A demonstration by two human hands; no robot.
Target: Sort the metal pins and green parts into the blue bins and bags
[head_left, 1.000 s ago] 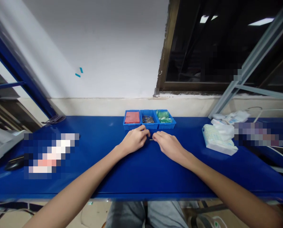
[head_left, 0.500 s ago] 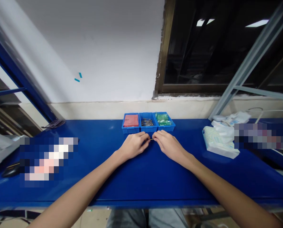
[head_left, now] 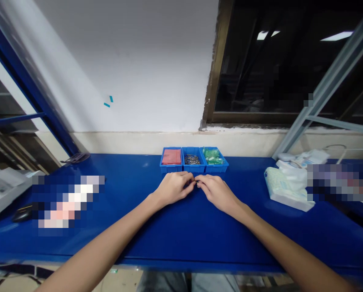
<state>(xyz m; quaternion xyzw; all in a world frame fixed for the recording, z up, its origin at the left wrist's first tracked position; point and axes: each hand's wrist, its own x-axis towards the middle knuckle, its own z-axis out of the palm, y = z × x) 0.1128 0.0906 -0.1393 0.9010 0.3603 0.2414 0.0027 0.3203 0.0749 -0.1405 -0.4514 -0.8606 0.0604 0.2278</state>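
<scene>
My left hand (head_left: 173, 187) and my right hand (head_left: 216, 190) rest on the blue table (head_left: 181, 227), fingertips pinched together around a tiny dark part (head_left: 196, 184) that I cannot make out. Just beyond them stand three small blue bins in a row. The left bin (head_left: 171, 157) holds red pieces, the middle bin (head_left: 193, 159) holds small metal parts, and the right bin (head_left: 213, 157) holds green pieces.
A white tissue pack (head_left: 286, 187) and white bags lie at the right. At the left edge sit a dark mouse (head_left: 21, 213) and papers (head_left: 5, 186). A wall and a dark window stand behind the table.
My two hands have closed the small gap between them, and the thin piece seen between the fingertips is now covered by them.
</scene>
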